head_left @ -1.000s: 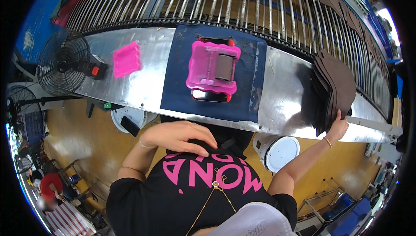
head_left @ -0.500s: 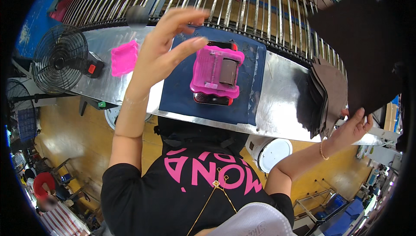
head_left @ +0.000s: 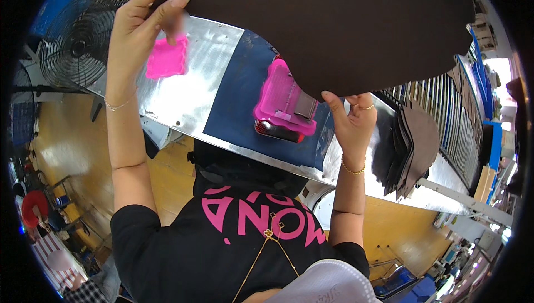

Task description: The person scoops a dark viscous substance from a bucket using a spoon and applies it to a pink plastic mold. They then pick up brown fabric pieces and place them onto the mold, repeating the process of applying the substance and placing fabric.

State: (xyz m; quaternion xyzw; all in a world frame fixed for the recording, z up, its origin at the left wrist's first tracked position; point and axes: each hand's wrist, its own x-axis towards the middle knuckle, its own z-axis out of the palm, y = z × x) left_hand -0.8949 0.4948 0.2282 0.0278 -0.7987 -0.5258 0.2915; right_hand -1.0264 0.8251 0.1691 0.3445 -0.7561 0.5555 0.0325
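**Dark sheet held up over the worktop**

We hold a large dark brown sheet of leather-like material raised across twelve o'clock, above the shiny metal worktop. On it lies a navy blue mat, carrying a pink plastic box-shaped tool near centre. A stack of dark cut pieces sits at three o'clock, a black wire fan at ten. Our left hand has its grip closed on the sheet's left edge; our right hand pinches its lower edge. A small pink square pad lies just beside the left hand.

Dark sheet now raised in both hands.
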